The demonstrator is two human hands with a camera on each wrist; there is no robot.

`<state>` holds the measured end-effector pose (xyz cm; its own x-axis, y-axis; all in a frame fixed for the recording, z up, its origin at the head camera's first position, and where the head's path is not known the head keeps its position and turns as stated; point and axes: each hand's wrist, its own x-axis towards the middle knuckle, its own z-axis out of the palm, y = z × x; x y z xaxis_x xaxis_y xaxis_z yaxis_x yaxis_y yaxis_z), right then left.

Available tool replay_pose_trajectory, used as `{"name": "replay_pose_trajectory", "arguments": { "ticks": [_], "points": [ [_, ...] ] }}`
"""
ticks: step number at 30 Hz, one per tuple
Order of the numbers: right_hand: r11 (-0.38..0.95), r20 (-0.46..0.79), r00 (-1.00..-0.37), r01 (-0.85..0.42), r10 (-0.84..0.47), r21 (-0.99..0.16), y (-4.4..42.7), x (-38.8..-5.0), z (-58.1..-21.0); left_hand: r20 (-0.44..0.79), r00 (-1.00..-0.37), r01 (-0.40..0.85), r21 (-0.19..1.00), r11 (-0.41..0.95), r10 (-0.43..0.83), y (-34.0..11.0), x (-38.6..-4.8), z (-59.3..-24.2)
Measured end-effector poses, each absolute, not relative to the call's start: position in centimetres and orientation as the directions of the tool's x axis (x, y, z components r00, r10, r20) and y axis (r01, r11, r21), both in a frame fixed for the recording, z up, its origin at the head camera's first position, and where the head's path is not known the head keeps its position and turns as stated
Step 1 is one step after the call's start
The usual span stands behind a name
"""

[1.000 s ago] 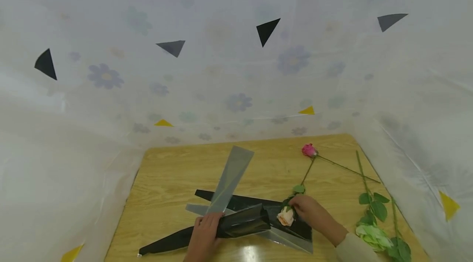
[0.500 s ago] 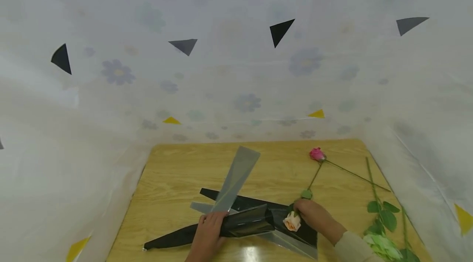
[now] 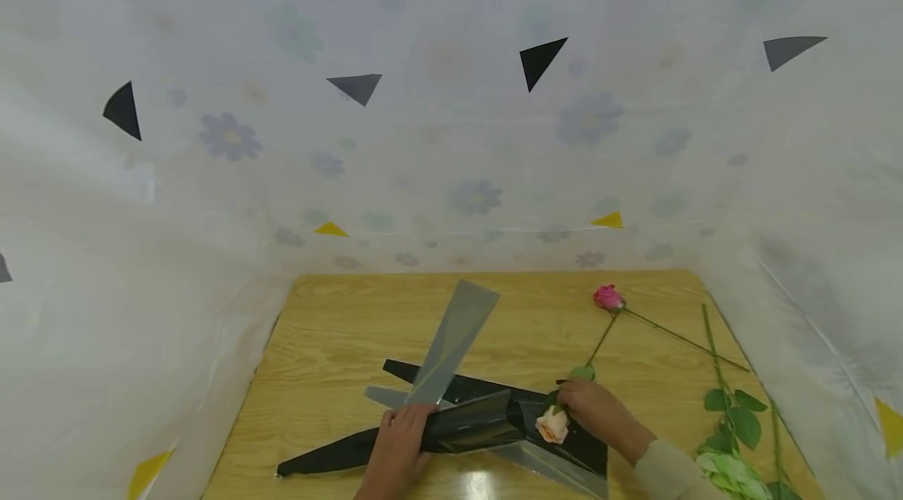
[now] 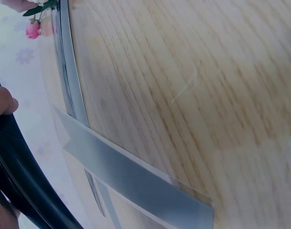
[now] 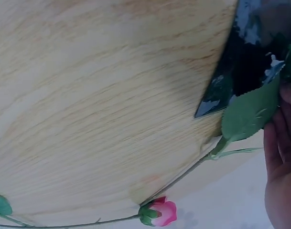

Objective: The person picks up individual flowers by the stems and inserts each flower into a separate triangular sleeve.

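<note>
My left hand point(image 3: 397, 445) grips a rolled black plastic flower sleeve point(image 3: 474, 425), its narrow end pointing left and its wide mouth to the right. In the left wrist view the thumb point(image 4: 4, 102) presses on the dark roll point(image 4: 28, 174). At that mouth, my right hand point(image 3: 600, 414) pinches a peach rose point(image 3: 553, 425) just behind its bloom, which faces down over flat black sleeves point(image 3: 589, 449). The rose's stem point(image 3: 603, 339) runs away up the table. Beside the right fingers, a green leaf point(image 5: 253, 114) shows in the right wrist view; the bloom is hidden there.
A clear grey strip point(image 3: 458, 331) sticks up past the left hand. At the back right lies a pink rose point(image 3: 608, 297), its bloom touching the peach rose's stem end. A pale green flower point(image 3: 734, 476) and leafy stems lie along the table's point(image 3: 339, 327) right side.
The head view has shifted slightly. The peach bloom has turned a little in my right hand and stays near the sleeve's mouth. My left hand keeps its hold.
</note>
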<state>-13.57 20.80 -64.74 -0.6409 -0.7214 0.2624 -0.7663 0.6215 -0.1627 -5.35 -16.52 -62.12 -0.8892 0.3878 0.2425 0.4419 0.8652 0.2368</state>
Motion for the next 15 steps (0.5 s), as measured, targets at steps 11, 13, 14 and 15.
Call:
{"name": "replay_pose_trajectory", "arguments": {
  "ticks": [11,13,14,15],
  "points": [
    [0.5,0.555,-0.439,-0.865,-0.706,-0.049,20.0,-14.0,-62.7,0.278,-0.894,0.42,0.241,0.875,0.352,-17.1,-5.8,-62.4],
    [0.511,0.609,-0.443,-0.857,-0.658,-0.072,19.6,-13.9,-61.0,0.292,-0.894,0.414,0.247,0.876,0.34,-17.3,-5.9,-62.3],
    [0.518,0.631,-0.451,-0.851,-0.631,-0.091,19.5,-13.9,-60.0,0.298,-0.894,0.412,0.247,0.877,0.335,-17.4,-6.0,-62.2],
    [0.522,0.658,-0.459,-0.845,-0.596,-0.117,19.5,-13.8,-59.0,0.303,-0.894,0.41,0.252,0.876,0.331,-17.5,-6.0,-62.2]
  ]
}}
